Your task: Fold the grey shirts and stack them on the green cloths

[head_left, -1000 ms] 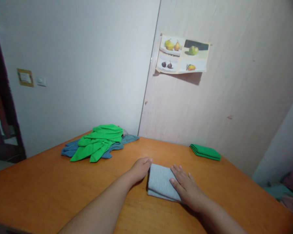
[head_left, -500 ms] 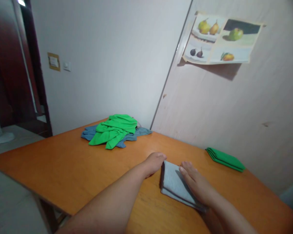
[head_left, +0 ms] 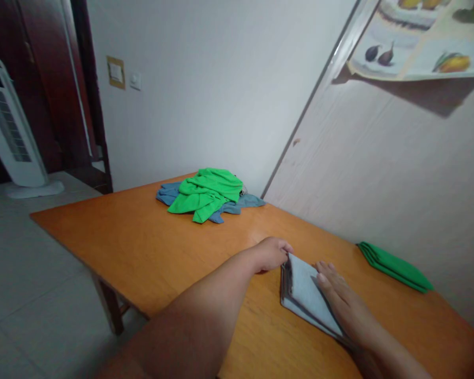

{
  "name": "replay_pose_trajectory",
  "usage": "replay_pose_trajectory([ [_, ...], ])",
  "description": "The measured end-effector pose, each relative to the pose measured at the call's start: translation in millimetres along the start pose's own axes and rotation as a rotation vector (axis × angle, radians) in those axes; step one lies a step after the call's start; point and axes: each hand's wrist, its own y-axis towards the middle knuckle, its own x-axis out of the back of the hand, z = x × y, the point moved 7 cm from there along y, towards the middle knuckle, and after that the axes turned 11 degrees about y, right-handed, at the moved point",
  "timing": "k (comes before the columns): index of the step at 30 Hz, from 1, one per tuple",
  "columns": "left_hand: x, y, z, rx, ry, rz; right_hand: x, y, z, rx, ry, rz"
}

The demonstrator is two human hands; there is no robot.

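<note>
A folded light-grey cloth [head_left: 310,292] with dark edges lies on the orange wooden table in front of me. My left hand [head_left: 272,253] is closed at its far left corner, the fingertips gripping the edge. Along that left side the layers stand a little apart and a dark inner layer shows. My right hand [head_left: 343,297] rests flat on the right part of the cloth, fingers stretched out and close together. Part of the cloth is hidden beneath it.
A crumpled heap of bright green cloth [head_left: 211,189] and blue cloth [head_left: 168,193] sits at the table's far corner. To the right, a folded green cloth [head_left: 395,266] lies by the wall. A white tower fan [head_left: 13,126] stands on the floor beyond the table [head_left: 114,231].
The view has turned left, so things sit further right and the fan shows. The grey cloth's left edge has parted slightly at my left hand. My right hand stays flat on it.
</note>
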Motion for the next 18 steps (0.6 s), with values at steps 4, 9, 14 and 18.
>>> replay_pose_trajectory([
  [4,-4.5,1,-2,-0.051,0.057,0.036,2,0,-1,-0.005,0.014,0.011],
  [9,0.3,-3,-8,-0.067,0.217,-0.007,2,-1,-2,0.009,0.015,0.028],
  [14,9.0,-12,-20,-0.050,0.355,-0.043,1,-1,0,0.018,0.016,0.036],
  [18,9.8,-15,-24,-0.031,0.434,-0.061,0,-1,1,0.037,-0.038,0.052],
])
